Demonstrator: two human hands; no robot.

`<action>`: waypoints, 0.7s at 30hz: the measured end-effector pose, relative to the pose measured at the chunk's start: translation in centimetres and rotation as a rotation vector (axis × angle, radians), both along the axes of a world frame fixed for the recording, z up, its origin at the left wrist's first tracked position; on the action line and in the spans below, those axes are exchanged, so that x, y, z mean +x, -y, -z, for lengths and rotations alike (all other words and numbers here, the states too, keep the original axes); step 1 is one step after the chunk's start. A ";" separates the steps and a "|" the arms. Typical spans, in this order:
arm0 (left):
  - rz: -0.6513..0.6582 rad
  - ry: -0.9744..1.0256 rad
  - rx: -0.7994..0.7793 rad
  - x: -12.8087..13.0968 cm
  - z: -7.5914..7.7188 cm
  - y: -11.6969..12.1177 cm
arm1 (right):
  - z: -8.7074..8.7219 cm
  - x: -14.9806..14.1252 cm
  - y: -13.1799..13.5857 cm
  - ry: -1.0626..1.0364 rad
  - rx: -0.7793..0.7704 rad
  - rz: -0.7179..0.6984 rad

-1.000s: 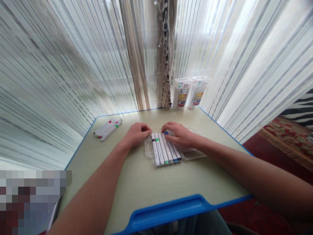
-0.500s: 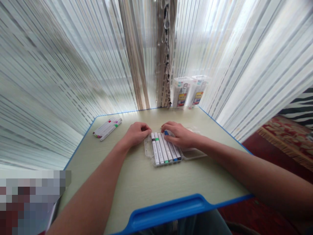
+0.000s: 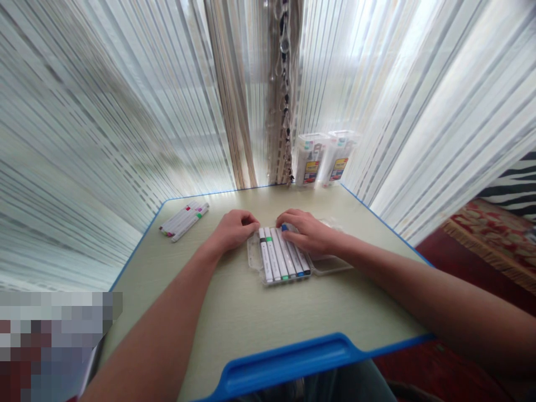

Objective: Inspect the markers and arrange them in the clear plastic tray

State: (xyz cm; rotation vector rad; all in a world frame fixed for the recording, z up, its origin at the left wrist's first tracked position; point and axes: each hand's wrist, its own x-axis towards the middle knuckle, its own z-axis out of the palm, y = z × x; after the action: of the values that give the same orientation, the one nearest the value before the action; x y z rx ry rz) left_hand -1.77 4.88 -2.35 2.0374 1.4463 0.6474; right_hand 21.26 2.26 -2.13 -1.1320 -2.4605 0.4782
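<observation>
A clear plastic marker case (image 3: 253, 258) lies unfolded on the table, with a row of white markers (image 3: 278, 259) side by side in it. Some have coloured bands at the top, others coloured ends at the bottom. My left hand (image 3: 237, 229) pinches the case's upper left corner between thumb and fingertips. Over the upper right of the row is my right hand (image 3: 307, 231), its thumb and fingers closed about the top of a blue-banded marker (image 3: 285, 228). That hand hides the upper ends of the rightmost markers and part of the case's transparent lid (image 3: 335, 268).
Several loose white markers (image 3: 184, 220) lie in a pile at the table's left. Two clear upright cases (image 3: 310, 162) with labels stand at the back right, by the string curtain (image 3: 167, 100). A blue rim with a tray groove (image 3: 288, 357) edges the table's front.
Both hands stay almost where they were. The fingers of my right hand have shifted very slightly at the blue-banded marker; the markers and case look unmoved.
</observation>
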 end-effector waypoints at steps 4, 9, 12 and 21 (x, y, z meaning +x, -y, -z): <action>0.013 0.000 0.002 0.0 0.0 0.0 | 0.4 0.3 -0.1 -0.030 0.046 -0.017; 0.012 0.001 -0.004 -0.1 0.1 -0.1 | 0.4 0.2 -0.2 -0.033 0.073 0.025; 0.020 0.007 -0.005 -0.2 0.3 -0.2 | 0.3 -0.1 -0.1 -0.007 0.066 0.050; 0.003 0.001 -0.006 -0.1 0.4 -0.3 | 0.4 -0.1 -0.2 0.016 0.064 0.046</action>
State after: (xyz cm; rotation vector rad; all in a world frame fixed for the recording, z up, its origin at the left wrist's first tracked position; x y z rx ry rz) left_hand -1.91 5.16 -2.73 2.0341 1.4424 0.6421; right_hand 21.11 2.50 -2.58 -1.1686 -2.4396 0.3758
